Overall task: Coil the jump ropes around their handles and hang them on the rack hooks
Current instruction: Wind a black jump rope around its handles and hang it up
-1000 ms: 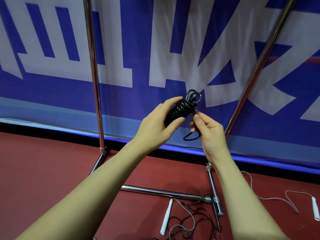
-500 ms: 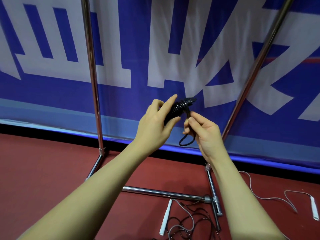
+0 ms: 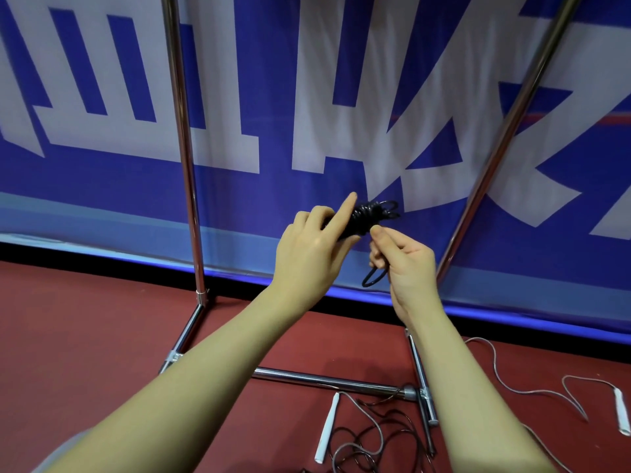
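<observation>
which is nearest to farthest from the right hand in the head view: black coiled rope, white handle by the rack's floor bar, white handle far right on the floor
1. black coiled rope: right at the right hand, which pinches its loose end.
2. white handle by the floor bar: on the floor below, left of the right forearm.
3. white handle at far right: on the floor near the picture's right edge.
</observation>
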